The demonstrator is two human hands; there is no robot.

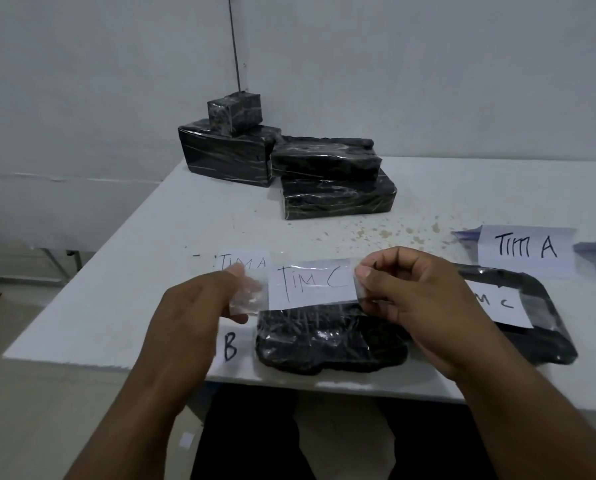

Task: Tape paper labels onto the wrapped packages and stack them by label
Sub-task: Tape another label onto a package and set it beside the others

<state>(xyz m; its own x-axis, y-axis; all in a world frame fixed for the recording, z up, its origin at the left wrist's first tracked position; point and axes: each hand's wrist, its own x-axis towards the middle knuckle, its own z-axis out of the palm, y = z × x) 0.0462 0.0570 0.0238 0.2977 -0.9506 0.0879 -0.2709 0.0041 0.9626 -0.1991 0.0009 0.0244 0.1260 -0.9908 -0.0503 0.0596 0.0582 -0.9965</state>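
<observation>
Leftmost, the left hand (199, 306) pinches one end of a clear strip of tape (248, 296) carrying the white paper label marked "TIM C" (310, 284); the right hand (403, 296) pinches the other end. The label hangs stretched just above the black film-wrapped package (327, 344) at the near edge of the white table (116, 289). Slack on either side could fold the tape onto itself or land the label crooked. Further right, another black package already labelled C (518, 320) would be its stack-mate.
</observation>
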